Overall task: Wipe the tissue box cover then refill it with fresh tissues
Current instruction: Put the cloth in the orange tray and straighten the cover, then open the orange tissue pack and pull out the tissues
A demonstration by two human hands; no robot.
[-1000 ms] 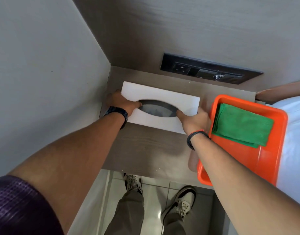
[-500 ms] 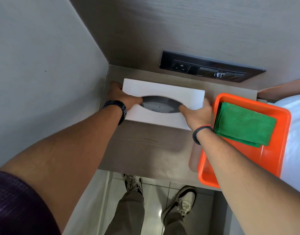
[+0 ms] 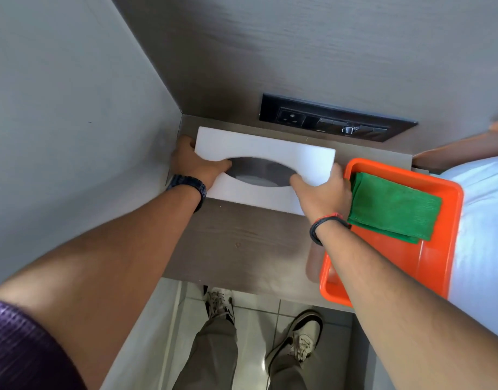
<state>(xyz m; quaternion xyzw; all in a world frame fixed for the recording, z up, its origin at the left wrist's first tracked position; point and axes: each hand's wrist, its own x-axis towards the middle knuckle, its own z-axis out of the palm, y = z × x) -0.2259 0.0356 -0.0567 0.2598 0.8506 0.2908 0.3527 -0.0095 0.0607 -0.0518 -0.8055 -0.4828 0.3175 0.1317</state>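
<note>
A white tissue box cover with a dark oval slot lies flat on a small wooden shelf in a wall corner. My left hand grips its left end, thumb at the slot's left tip. My right hand grips its right end, thumb at the slot's right tip. Something pale shows inside the slot; I cannot tell what it is. A folded green cloth lies in an orange tray just right of the cover.
A grey wall closes the left side. A black socket panel sits in the wooden back wall above the cover. White bedding lies right of the tray. Below the shelf edge are my legs and shoes on a tiled floor.
The cover has shifted back toward the wall, and both hands have slid outward along it to its ends. The tray and cloth have not moved.
</note>
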